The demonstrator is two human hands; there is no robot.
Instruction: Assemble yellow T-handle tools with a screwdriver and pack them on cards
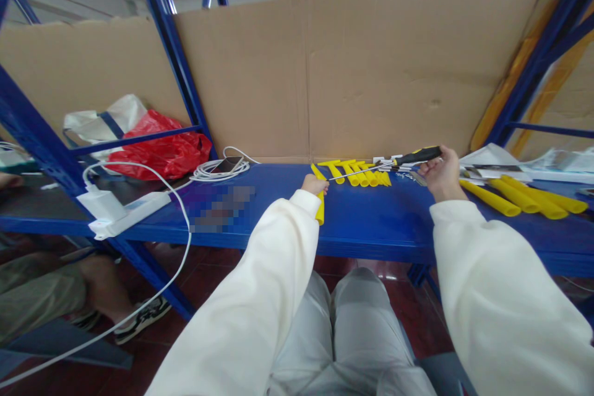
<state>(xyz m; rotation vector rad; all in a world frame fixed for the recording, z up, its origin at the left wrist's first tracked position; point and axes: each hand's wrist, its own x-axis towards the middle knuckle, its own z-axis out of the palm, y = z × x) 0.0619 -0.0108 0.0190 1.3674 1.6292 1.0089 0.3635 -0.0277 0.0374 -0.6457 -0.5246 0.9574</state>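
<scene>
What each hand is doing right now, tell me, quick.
Left hand: closed, holding a yellow tapered piece.
Right hand: closed on the handle end of a screwdriver, its shaft pointing toward the left hand.

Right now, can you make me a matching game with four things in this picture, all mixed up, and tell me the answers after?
Things:
1. Right hand
2. Left hand
3. Plastic bag
4. Cardboard panel

Clues:
A. Red and crumpled
B. Gripping a yellow tube
C. Standing up along the back of the blue table
D. Holding a screwdriver near its handle end

Right pairs: 1-D, 2-B, 3-A, 4-C
</scene>
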